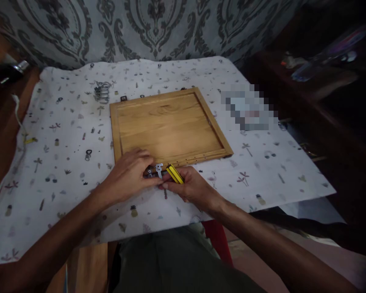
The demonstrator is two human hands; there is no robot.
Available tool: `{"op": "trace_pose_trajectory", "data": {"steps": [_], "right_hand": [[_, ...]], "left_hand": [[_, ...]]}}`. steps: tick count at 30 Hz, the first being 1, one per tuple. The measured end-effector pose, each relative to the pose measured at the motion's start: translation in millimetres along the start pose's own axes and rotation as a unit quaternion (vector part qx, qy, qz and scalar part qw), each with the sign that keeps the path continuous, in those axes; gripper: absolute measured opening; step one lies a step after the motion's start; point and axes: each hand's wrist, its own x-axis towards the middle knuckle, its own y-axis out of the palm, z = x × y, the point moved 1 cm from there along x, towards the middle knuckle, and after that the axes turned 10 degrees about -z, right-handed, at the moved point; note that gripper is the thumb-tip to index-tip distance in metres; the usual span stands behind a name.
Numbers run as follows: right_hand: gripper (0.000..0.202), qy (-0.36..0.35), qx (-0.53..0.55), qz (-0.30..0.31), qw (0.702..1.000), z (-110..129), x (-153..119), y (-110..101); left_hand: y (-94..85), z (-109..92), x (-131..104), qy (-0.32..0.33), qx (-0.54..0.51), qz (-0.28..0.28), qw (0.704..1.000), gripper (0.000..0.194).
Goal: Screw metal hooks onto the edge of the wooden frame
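Observation:
A framed wooden panel [167, 126] lies flat on the patterned cloth in front of me. At its near edge, my left hand [132, 173] is closed round a small silvery metal fitting [159, 169], thumb below and fingers above. It looks like a hinge or latch, partly hidden by the fingers. Close beside it, my right hand [192, 183] grips a yellow-and-black tool [175, 174], whose kind I cannot make out. The right fingertips are near or against the metal fitting. Several small dark holes dot the panel's near rail.
White printed cloth [277, 171] covers the table. Behind the panel's left corner sits a group of metal pieces [102, 93]. A blurred-out item [247, 109] lies to the right. Patterned grey fabric [155, 28] rises behind, and dark furniture [323, 118] stands at right.

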Motion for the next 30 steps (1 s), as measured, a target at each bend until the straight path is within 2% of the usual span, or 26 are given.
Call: {"op": "trace_pose_trajectory", "data": {"steps": [6,17,22,27,30], "right_hand": [[0.007,-0.024,-0.032,0.007,0.999,-2,-2,-4],[0.014,-0.041,-0.04,-0.019,0.998,1,-8,-6],[0.02,-0.045,-0.055,-0.01,0.997,-2,-9,-6],[0.014,-0.09,-0.061,-0.01,0.994,-3,-10,-5],[0.013,-0.114,-0.053,-0.016,0.992,-1,-12,-4]], "left_hand": [[1.7,-6,-3,-0.01,0.024,-0.002,1.0,0.029],[3.7,-12,-3,-0.016,0.068,0.009,0.998,0.026],[3.0,-15,-2,-0.007,0.081,0.007,0.997,0.027],[0.6,-18,-1,-0.015,0.098,0.026,0.995,0.025],[1.1,-18,-1,-0.003,0.101,0.014,0.995,0.027]]}}
